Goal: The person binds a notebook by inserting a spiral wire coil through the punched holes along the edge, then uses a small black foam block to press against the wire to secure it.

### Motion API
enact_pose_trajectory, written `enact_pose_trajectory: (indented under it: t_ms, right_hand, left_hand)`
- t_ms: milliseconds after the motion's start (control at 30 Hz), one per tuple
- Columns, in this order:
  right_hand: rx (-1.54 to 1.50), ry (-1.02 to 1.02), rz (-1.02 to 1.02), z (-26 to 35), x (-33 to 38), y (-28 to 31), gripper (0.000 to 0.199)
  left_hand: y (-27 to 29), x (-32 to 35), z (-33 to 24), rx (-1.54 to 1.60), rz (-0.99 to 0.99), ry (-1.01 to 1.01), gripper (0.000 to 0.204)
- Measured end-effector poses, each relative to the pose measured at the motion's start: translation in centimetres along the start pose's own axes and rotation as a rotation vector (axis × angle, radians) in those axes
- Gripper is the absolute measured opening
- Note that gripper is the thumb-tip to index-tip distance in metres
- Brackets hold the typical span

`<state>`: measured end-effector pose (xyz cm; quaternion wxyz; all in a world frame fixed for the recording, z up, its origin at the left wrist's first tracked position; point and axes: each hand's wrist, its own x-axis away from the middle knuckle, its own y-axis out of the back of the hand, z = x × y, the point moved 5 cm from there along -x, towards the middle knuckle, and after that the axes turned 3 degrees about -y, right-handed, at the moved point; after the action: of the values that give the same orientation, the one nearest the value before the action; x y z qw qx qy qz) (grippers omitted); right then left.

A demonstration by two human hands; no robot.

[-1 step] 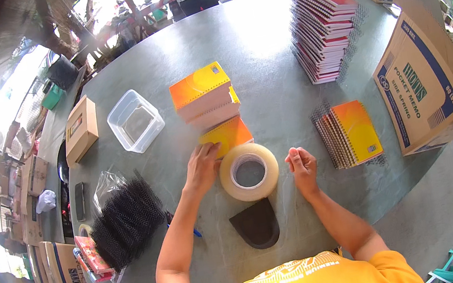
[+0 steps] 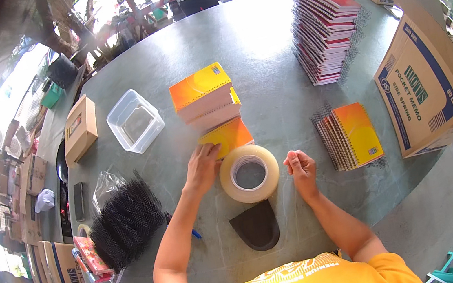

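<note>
My left hand [image 2: 202, 167] grips the left edge of a low pile of loose-leaf notebooks with yellow-orange covers [image 2: 229, 135], its fingertips on the top cover. To the right of a big roll of clear tape [image 2: 270, 177], my right hand [image 2: 301, 170] is held above the table with its fingers pinched together. Whatever may be in that pinch is too small to make out. The tape roll lies flat, touching or very close to the near side of the pile. Behind the pile stands a taller stack of similar yellow-orange notebooks [image 2: 201, 89]. A dark rounded pad [image 2: 256, 228] lies nearer my body.
At right are coil-bound yellow notebooks [image 2: 358, 136], a tall stack of red-covered ones [image 2: 333, 32] and a large carton [image 2: 423, 88]. A clear plastic tub [image 2: 136, 123], a small cardboard box [image 2: 80, 130] and a heap of black spiral coils [image 2: 127, 221] stand left. Someone stands beyond the table.
</note>
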<state>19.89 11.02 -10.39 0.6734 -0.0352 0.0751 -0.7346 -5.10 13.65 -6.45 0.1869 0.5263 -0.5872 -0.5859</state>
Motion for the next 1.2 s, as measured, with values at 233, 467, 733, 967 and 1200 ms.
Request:
enact_pose_trajectory:
  t_ms: [233, 467, 733, 967, 1200]
  right_hand:
    - [0.013, 0.003, 0.043, -0.2, -0.1, -0.3, 0.032]
    - [0.001, -0.002, 0.054, 0.0, 0.0, -0.6, 0.032]
    - [-0.012, -0.03, 0.052, -0.3, 0.1, -0.4, 0.032]
    - [-0.016, -0.05, 0.05, -0.3, 0.2, -0.4, 0.032]
    - [0.001, -0.055, 0.048, -0.1, 0.2, -0.4, 0.031]
  left_hand:
    - [-1.2, 0.6, -0.6, -0.279, 0.055, -0.108, 0.031]
    - [-0.3, -0.6, 0.7, -0.204, 0.048, -0.048, 0.032]
    - [1.1, -2.0, 1.7, 0.232, 0.189, 0.255, 0.014]
    - [1.6, -2.5, 3.4, 0.393, 0.245, 0.36, 0.015]
    - [1.0, -2.2, 3.9, 0.443, 0.205, 0.388, 0.021]
